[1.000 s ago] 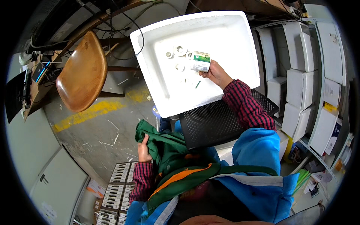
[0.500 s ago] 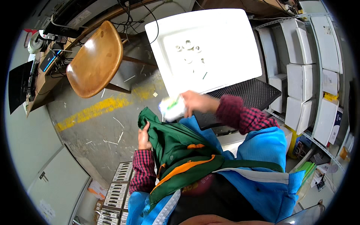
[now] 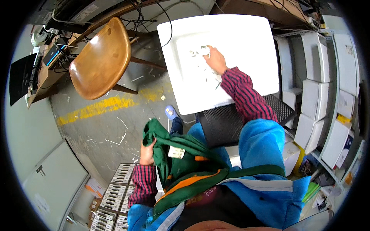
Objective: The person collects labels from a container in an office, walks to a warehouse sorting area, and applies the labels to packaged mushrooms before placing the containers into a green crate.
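Note:
My left hand (image 3: 147,152) is closed on the upper edge of a green apron (image 3: 181,167) with orange trim, which is spread over my lap. A small whitish piece with dark print (image 3: 176,152), perhaps a packet or label, shows on the apron's green cloth. My right hand (image 3: 216,60) reaches into a white foam box (image 3: 254,57). Its fingertips are closed at a small white round piece (image 3: 204,50) with a greyish centre. More such round pieces (image 3: 192,53) and a thin dark green strip (image 3: 218,85) lie around it on the box's floor.
A wooden chair (image 3: 102,59) stands left of the foam box. Beneath the box's near edge is a black textured surface (image 3: 223,125). White boxes fill a shelf (image 3: 314,96) on the right. Stacked trays (image 3: 111,196) stand at lower left, and cables (image 3: 140,23) hang above.
My right hand has moved from above the apron, where it held a blurred white-and-green packet, into the foam box. A whitish printed piece now shows on the apron. My left hand keeps holding the cloth.

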